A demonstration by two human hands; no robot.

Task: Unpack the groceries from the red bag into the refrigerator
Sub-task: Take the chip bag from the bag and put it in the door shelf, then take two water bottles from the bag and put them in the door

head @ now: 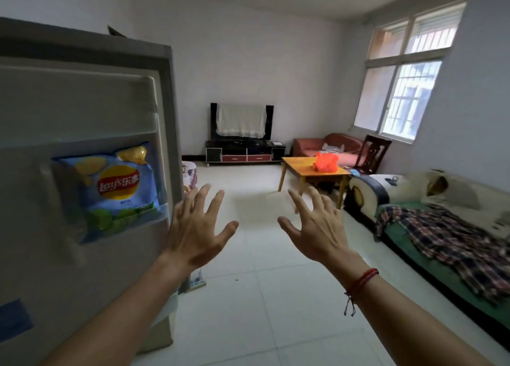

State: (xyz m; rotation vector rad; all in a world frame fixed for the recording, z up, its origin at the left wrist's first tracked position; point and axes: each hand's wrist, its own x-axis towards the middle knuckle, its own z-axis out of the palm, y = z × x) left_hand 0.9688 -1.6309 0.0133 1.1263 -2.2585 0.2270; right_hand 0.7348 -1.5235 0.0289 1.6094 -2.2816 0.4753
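Note:
The refrigerator door [82, 98] stands open at my left, its inner side facing me. A blue bag of Lay's chips [116, 189] sits upright in a door shelf. Across the room the red bag [325, 162] rests on a small orange wooden table [303, 169]. My left hand [196, 227] is held out in front of me beside the door's edge, fingers spread and holding nothing. My right hand [314, 225] is also raised with fingers spread and holds nothing. A red string bracelet circles my right wrist.
White tiled floor [262, 296] stretches from me to the table. A sofa with a plaid blanket [447, 241] lines the right wall. A TV stand [244, 151], a pink sofa [328, 145] and a dark chair [372, 150] stand at the far end under a window.

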